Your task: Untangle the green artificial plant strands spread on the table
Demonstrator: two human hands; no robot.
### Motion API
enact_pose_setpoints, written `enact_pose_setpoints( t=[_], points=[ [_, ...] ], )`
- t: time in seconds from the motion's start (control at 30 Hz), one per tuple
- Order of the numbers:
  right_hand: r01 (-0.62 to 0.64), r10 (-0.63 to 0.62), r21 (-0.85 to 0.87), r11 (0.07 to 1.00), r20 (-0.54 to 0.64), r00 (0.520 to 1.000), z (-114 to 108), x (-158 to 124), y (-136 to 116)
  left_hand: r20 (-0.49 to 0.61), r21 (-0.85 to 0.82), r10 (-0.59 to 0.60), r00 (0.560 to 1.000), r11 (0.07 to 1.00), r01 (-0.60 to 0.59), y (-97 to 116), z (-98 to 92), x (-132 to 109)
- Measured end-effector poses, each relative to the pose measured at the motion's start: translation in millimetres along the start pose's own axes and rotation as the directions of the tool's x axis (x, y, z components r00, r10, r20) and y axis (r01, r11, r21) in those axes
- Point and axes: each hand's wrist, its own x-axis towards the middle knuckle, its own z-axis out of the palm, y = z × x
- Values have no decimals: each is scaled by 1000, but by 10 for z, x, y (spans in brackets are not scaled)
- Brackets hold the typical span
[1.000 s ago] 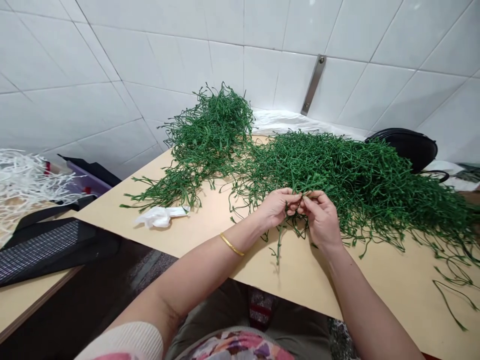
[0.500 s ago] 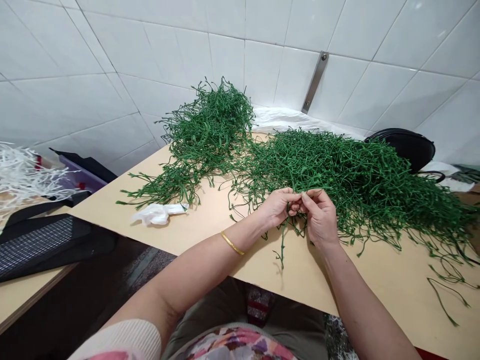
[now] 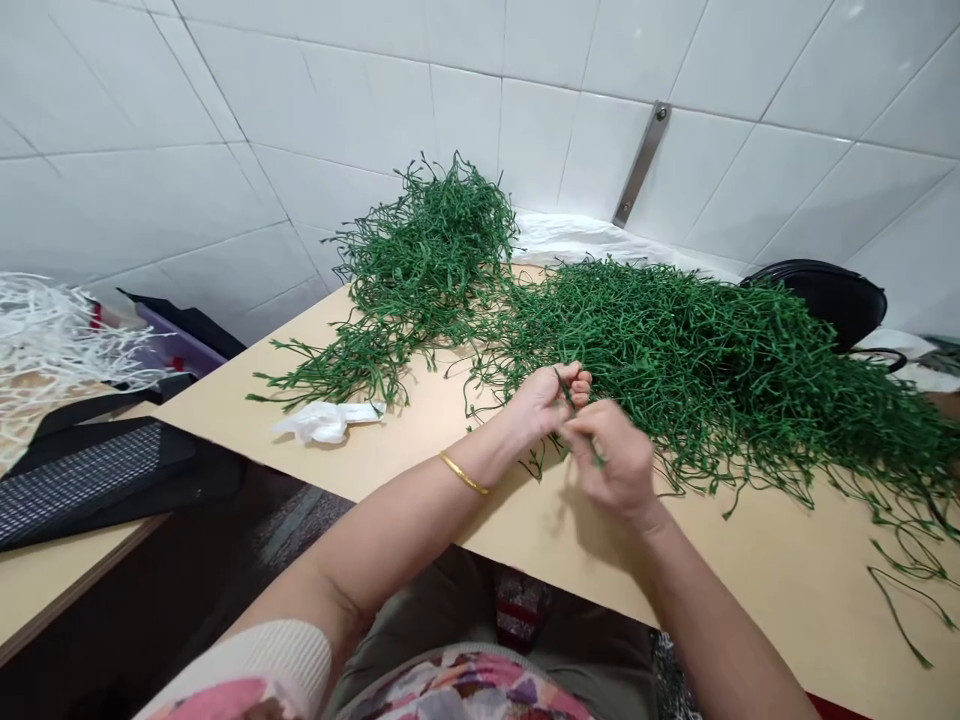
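Tabletop (image 3: pixel 424 432): left hand (image 3: pixel 541 402) holding green strand (image 3: pixel 563 386), right hand (image 3: pixel 616 460) blurred.

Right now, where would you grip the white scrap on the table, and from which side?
I'd pinch the white scrap by its bunched left part, coming from the near left: that part looks raised and crumpled, while the flatter right end points toward the green strands.

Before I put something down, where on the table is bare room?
Bare table shows between the right forearm and the green strings, and between the white scrap and the bracelet. The back is crowded: strings pile up to the black bag.
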Motion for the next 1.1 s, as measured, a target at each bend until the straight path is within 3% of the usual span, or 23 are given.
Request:
enact_pose_setpoints(
  t=[0.1, 0.17, 0.23, 0.33, 0.4, 0.47, 0.53, 0.63, 0.77, 0.87, 1.0, 1.1],
  points=[
    [-253, 223, -86, 964, -263, 939, -93, 0, 105, 64, 66, 146, 987, 987, -150, 48, -33, -26],
    [-443, 395, -115, 889, -295, 870, -173, -22, 213, 110, 140, 209, 972, 964, -224, 28, -50, -33],
    [-556, 495, -233, 798, -273, 825, -234, -39, 293, 142, 194, 238, 961, 945, -263, -3, -63, -28],
    [-516, 423, -436, 737, -297, 856, -270, -32, 316, 147, 227, 256, 956, 932, -284, -33, -79, -4],
    [-435, 312, -472, 767, -318, 895, -257, -18, 275, 136, 227, 263, 955, 930, -288, -38, -89, 14],
    [-364, 280, -423, 830, -248, 927, -215, -11, 214, 129, 220, 275, 953, 929, -298, -39, -97, 29],
    [-337, 330, -322, 885, -77, 941, -158, -14, 162, 139, 215, 280, 950, 928, -305, -43, -105, 35],
    [-420, 440, -177, 890, 90, 893, -94, -22, 140, 197, 233, 221, 955, 936, -265, -58, -108, 22],
    [-629, 629, 101, 771, 34, 776, -101, -19, 211, 308, 313, 86, 947, 931, -186, -90, -94, -27],
    [-701, 726, 301, 647, 39, 687, -128, -24, 279, 318, 374, 63, 946, 909, -186, -120, -82, -56],
    [-674, 732, 345, 653, -60, 679, -143, -40, 302, 275, 422, 108, 955, 879, -221, -163, -88, -46],
    [-669, 738, 385, 636, -48, 673, -138, -37, 273, 285, 436, 117, 951, 868, -237, -187, -105, -20]
  ],
)
